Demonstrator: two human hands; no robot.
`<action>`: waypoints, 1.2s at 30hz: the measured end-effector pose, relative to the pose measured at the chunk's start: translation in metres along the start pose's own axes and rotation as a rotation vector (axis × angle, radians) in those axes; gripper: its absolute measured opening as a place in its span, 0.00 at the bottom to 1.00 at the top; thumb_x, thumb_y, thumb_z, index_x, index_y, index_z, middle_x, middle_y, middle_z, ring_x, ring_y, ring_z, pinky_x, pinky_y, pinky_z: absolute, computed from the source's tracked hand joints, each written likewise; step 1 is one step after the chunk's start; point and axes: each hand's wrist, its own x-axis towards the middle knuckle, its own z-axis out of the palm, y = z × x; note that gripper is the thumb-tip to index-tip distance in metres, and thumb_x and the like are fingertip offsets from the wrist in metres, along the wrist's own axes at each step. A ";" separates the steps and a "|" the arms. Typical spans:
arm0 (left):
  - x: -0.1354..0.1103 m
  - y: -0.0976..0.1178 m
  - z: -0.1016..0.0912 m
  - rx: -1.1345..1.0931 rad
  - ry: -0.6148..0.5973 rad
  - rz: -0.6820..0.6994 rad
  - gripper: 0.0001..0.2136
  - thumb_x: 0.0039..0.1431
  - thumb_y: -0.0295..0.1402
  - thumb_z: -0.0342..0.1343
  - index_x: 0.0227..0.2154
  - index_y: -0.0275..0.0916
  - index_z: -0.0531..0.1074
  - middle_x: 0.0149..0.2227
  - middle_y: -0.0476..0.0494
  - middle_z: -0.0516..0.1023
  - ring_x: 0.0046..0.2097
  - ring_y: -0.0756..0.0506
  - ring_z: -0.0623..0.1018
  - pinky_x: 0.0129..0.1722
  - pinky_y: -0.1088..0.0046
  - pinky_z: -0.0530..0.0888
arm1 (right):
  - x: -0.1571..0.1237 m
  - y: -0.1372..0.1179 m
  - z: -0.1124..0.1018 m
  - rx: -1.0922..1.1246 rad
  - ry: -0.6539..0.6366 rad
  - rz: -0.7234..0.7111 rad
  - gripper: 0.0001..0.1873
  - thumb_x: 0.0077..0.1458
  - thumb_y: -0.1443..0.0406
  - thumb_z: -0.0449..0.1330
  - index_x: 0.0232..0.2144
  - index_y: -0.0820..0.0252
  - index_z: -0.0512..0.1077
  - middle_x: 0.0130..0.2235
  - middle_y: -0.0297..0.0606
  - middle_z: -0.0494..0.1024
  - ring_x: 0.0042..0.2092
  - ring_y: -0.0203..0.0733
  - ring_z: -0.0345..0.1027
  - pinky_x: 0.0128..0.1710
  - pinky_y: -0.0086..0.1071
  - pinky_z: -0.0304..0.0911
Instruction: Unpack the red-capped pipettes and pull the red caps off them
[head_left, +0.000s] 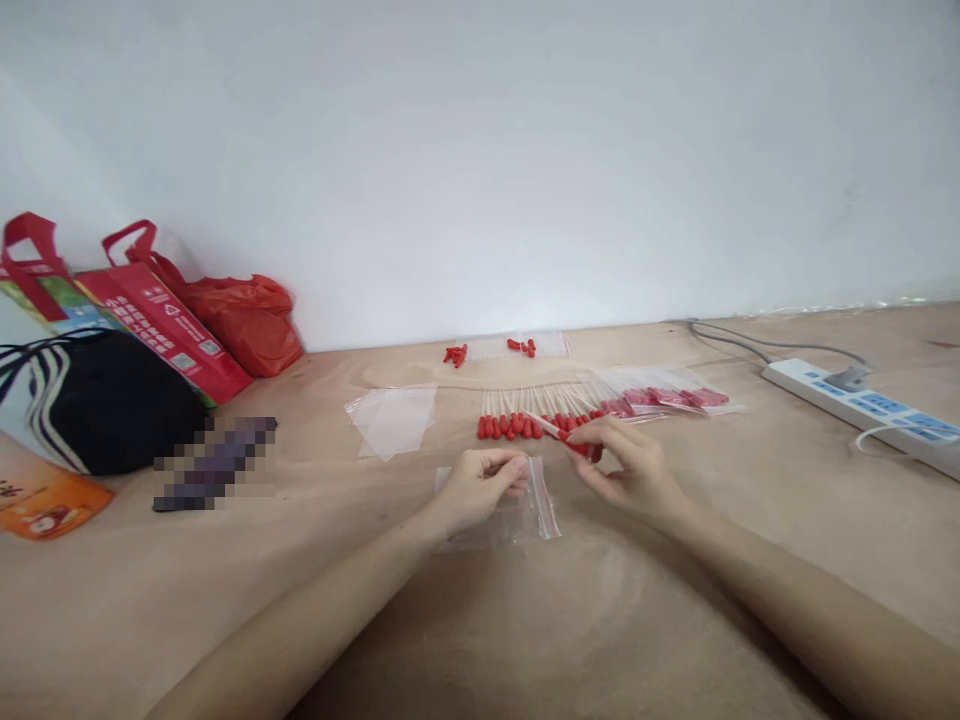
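My left hand [480, 490] is closed, with thumb and fingers pinching the edge of a clear zip-lock bag [517, 522] that lies on the table. Just to the right, my right hand [630, 470] is closed on red-ended white sticks [577, 442], whose pale ends point up and left toward the bag's far side; how many it holds I cannot tell. Beyond both hands, a row of similar red-ended sticks [514, 427] lies with red ends toward me. Bags of red-ended sticks [675, 397] overlap at the row's right end.
Flat clear bags [397, 420] lie left of the row. Small red pieces [455, 355] rest near the wall. A white power strip [870, 405] with cables is at right. Shopping bags [165, 320], a black drawstring bag [120, 400] and a blurred dark object [217, 465] are at left.
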 end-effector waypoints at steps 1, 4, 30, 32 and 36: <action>0.003 0.004 0.005 -0.142 -0.001 -0.088 0.11 0.54 0.36 0.53 0.34 0.33 0.73 0.34 0.41 0.78 0.35 0.48 0.77 0.40 0.71 0.73 | -0.002 -0.006 0.003 -0.068 -0.024 -0.098 0.07 0.53 0.69 0.51 0.35 0.59 0.66 0.33 0.39 0.72 0.32 0.33 0.65 0.30 0.27 0.64; 0.009 0.011 0.014 -0.441 -0.007 -0.231 0.07 0.55 0.31 0.53 0.29 0.31 0.72 0.29 0.42 0.77 0.31 0.51 0.77 0.36 0.76 0.73 | -0.007 -0.015 0.008 -0.257 -0.144 -0.361 0.10 0.56 0.71 0.47 0.38 0.61 0.67 0.35 0.41 0.73 0.35 0.36 0.66 0.32 0.29 0.65; 0.102 0.006 -0.077 0.118 0.194 -0.340 0.09 0.36 0.28 0.65 0.18 0.35 0.68 0.20 0.46 0.75 0.26 0.49 0.76 0.30 0.75 0.73 | -0.012 0.001 0.010 -0.318 -0.129 -0.210 0.16 0.53 0.68 0.48 0.45 0.62 0.62 0.37 0.43 0.74 0.37 0.38 0.68 0.33 0.30 0.64; 0.102 0.004 -0.075 0.161 0.216 -0.320 0.11 0.35 0.29 0.66 0.16 0.35 0.67 0.18 0.47 0.73 0.25 0.49 0.75 0.28 0.75 0.73 | -0.012 0.002 0.009 -0.318 -0.132 -0.166 0.16 0.53 0.67 0.48 0.46 0.62 0.62 0.38 0.42 0.73 0.37 0.38 0.68 0.31 0.29 0.63; 0.103 0.000 -0.078 0.282 0.286 -0.291 0.14 0.31 0.30 0.67 0.13 0.35 0.64 0.13 0.51 0.68 0.20 0.50 0.71 0.23 0.75 0.70 | -0.013 0.004 0.008 -0.338 -0.167 -0.099 0.16 0.53 0.66 0.48 0.45 0.61 0.63 0.39 0.42 0.73 0.34 0.36 0.68 0.29 0.28 0.63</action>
